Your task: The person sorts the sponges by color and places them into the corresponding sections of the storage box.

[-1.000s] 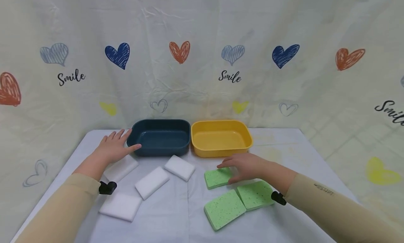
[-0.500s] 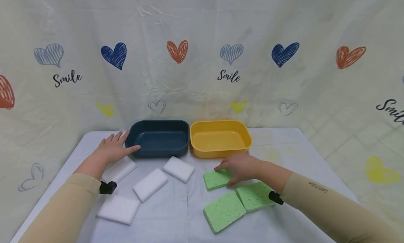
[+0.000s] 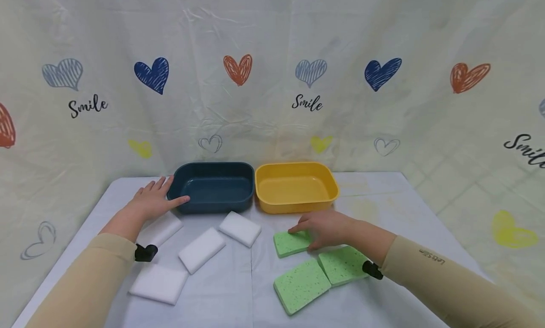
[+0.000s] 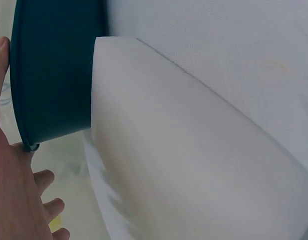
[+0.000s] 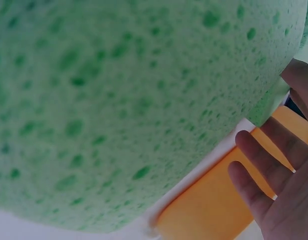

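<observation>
My left hand (image 3: 151,205) is spread at the left end of the dark blue bin (image 3: 213,207), thumb over its near rim and fingers along the outer side. In the left wrist view the fingers (image 4: 44,181) are apart beside the bin's wall (image 4: 56,75). Just below that hand lies a white sponge (image 3: 163,228), partly hidden by the wrist. My right hand (image 3: 328,227) pinches the farthest green sponge (image 3: 289,243) between thumb and index finger, and the sponge lies on the table. In the right wrist view a nearer green sponge (image 5: 119,110) fills most of the picture; the other fingers are extended.
A yellow bin (image 3: 298,208) stands against the blue one at the back. Three more white sponges (image 3: 202,250) lie on the left and middle of the white-covered table (image 3: 225,299). Two green sponges (image 3: 302,285) lie below my right hand. A heart-printed curtain (image 3: 272,105) hangs behind.
My right hand has lowered a little onto the far green sponge, its thumb and index finger closing on it. The left hand stays at the blue bin. The head view has shifted slightly.
</observation>
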